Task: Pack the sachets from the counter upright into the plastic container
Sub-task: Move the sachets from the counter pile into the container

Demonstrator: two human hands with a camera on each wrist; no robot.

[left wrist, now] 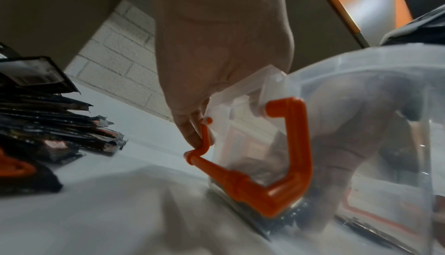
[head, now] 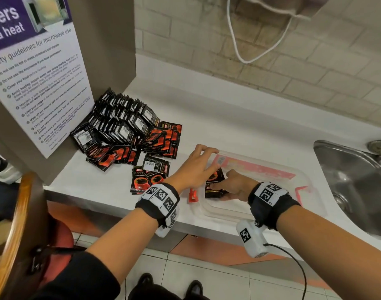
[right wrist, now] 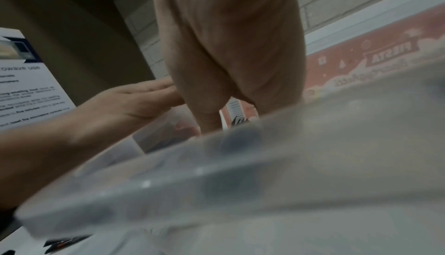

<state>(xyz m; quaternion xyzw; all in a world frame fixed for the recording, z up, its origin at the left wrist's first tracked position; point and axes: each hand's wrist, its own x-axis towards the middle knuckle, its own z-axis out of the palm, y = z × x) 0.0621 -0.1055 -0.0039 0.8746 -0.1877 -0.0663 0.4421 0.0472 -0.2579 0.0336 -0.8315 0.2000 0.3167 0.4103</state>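
A clear plastic container (head: 220, 214) with orange handles (head: 192, 195) lies on the white counter, a pink label on its far wall. My right hand (head: 230, 187) is inside it at the left end and grips a small stack of black-and-red sachets (head: 213, 184), thumb across the front one. My left hand (head: 203, 161) reaches over the container's left rim with fingers spread and straight, touching the top of that stack. In the left wrist view a finger (left wrist: 192, 135) rests against the orange handle (left wrist: 265, 192). A big pile of sachets (head: 124, 124) lies at the left.
A few loose sachets (head: 146, 180) lie between the pile and the container. A steel sink (head: 358, 187) is to the right. A microwave sign (head: 38, 83) stands on a panel at the left, a wooden chair (head: 18, 234) below it. A white cable (head: 239, 50) hangs on the brick wall.
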